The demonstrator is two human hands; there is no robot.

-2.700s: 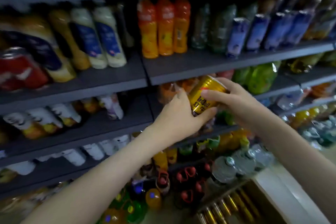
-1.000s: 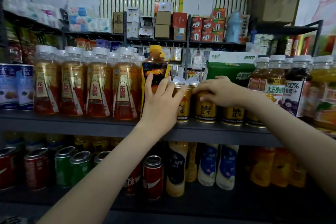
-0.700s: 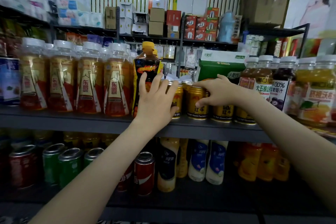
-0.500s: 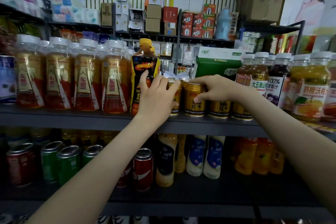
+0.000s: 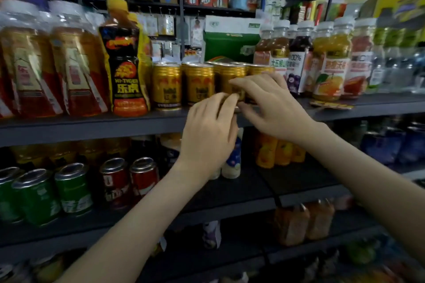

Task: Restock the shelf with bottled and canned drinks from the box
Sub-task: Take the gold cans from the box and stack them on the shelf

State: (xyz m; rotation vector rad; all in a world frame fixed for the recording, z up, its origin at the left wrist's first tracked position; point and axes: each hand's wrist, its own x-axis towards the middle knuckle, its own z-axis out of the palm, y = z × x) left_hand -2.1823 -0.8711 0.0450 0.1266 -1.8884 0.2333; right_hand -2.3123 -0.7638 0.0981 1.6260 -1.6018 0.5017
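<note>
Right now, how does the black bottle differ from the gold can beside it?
The black bottle stands taller than the gold can. The bottle narrows to a yellow cap; the can has a flat metal rim. Both stand upright on the same shelf.

the cans in front of me are gold with ribbed silver tops and dark lettering low down. left of them stands a black bottle with orange flame print, a yellow cap and an orange base. the shelf is dark grey. below it sit green cans and red cans.
</note>
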